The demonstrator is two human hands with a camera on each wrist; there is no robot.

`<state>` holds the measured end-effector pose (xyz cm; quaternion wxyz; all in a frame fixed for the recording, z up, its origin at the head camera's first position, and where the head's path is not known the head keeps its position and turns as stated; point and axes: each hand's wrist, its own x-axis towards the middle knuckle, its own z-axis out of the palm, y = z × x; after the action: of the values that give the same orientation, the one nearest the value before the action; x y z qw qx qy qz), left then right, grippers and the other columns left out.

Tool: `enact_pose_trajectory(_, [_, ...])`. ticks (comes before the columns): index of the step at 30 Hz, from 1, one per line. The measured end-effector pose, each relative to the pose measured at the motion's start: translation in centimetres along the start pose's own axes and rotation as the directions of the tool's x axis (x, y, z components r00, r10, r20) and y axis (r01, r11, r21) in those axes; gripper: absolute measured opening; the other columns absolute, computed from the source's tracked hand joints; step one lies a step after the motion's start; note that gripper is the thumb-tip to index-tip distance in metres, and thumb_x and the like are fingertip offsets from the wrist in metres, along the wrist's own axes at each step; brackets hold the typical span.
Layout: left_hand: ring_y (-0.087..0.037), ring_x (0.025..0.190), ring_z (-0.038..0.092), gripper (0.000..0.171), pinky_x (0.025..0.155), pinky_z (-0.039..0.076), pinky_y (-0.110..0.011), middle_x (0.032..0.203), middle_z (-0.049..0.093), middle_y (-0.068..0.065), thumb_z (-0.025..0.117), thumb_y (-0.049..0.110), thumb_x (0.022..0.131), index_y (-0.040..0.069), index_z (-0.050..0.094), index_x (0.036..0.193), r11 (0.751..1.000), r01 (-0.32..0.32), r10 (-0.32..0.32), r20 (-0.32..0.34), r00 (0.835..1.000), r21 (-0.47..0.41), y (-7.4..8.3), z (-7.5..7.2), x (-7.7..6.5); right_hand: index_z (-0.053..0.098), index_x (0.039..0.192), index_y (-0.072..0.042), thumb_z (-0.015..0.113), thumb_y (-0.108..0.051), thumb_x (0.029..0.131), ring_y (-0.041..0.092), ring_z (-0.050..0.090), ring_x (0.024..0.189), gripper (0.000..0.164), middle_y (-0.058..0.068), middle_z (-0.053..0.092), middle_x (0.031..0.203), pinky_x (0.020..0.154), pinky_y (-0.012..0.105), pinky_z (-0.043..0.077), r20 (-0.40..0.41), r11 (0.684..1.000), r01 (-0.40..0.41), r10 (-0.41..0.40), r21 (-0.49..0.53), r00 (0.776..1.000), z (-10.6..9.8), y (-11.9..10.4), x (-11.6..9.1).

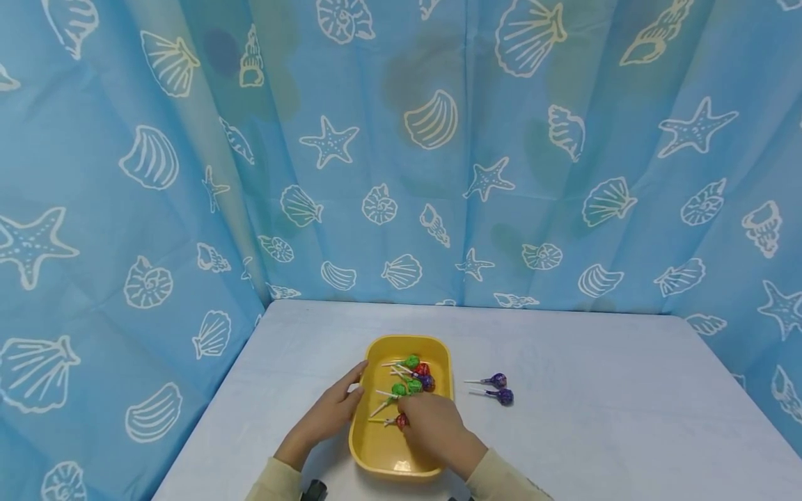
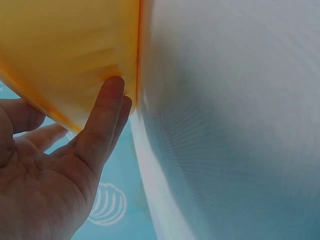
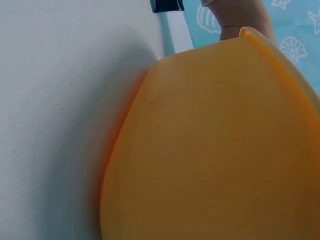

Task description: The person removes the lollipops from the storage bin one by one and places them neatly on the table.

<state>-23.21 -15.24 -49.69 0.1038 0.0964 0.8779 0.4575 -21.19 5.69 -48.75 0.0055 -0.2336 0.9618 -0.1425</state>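
A yellow plastic tray (image 1: 388,456) stands on the table with several lollipops in it. Their wrappers are green (image 1: 410,361), red (image 1: 402,421) and purple (image 1: 428,383), on white sticks. My left hand (image 1: 331,412) touches the tray's left side; in the left wrist view its nearly straight fingers (image 2: 102,117) lie against the outer wall. Over the right rim reaches my right hand (image 1: 435,426), down among the lollipops beside the red one. Its fingertips are mostly hidden, so a grip cannot be made out. In the right wrist view the tray's outer wall (image 3: 210,140) blocks that hand.
Two purple-wrapped lollipops (image 1: 504,396) lie on the white tabletop (image 1: 595,417), right of the tray. A blue curtain with shell prints (image 1: 401,209) hangs behind the table and along its left side. A small black object (image 1: 315,490) shows by the left sleeve.
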Motion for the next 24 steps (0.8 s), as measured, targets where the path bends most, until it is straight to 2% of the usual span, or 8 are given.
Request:
enact_pose_trajectory(7, [-0.040,0.142,0.040,0.053,0.112,0.037,-0.060,0.154,0.043,-0.020,0.044,0.021,0.110,0.011,0.032,0.160,1.000,-0.003,0.002,0.007,1.000,0.002,0.0,-0.1,0.1,0.071,0.087,-0.018,0.075,-0.018,0.086,0.011,0.057,0.067,0.004,-0.008,0.063,0.077,0.065,0.036,0.055,-0.033,0.999,0.002,-0.001,0.039,0.999,-0.1,0.2,-0.2])
enact_pose_trajectory(13, [-0.042,0.141,0.041,0.052,0.112,0.036,-0.061,0.152,0.044,-0.022,0.044,0.022,0.110,0.011,0.032,0.160,1.000,0.000,0.000,0.012,1.000,0.005,0.3,-0.3,0.0,0.071,0.091,-0.017,0.075,-0.017,0.085,0.013,0.059,0.071,0.007,-0.007,0.065,0.080,0.067,0.036,0.055,-0.049,0.996,-0.005,0.010,0.092,0.999,-0.9,0.2,-0.5])
enact_pose_trajectory(21, [-0.043,0.138,0.044,0.052,0.109,0.041,-0.061,0.150,0.046,-0.024,0.044,0.020,0.110,0.008,0.032,0.159,1.000,-0.027,0.027,0.015,1.000,0.005,0.4,-0.4,0.0,0.074,0.106,-0.016,0.076,-0.021,0.084,0.020,0.067,0.096,0.023,0.000,0.072,0.108,0.083,0.042,0.058,-0.059,0.991,-0.032,0.040,0.132,0.997,-1.7,0.8,-0.9])
enact_pose_trajectory(24, [-0.042,0.136,0.046,0.052,0.108,0.043,-0.060,0.149,0.046,-0.024,0.044,0.018,0.109,0.008,0.032,0.159,1.000,-0.023,0.023,0.022,0.999,0.002,0.2,-0.3,0.1,0.073,0.112,-0.015,0.077,-0.022,0.086,0.019,0.066,0.097,0.027,0.001,0.070,0.113,0.084,0.041,0.058,-0.076,0.984,-0.022,0.036,0.178,0.996,-1.8,1.5,-1.2])
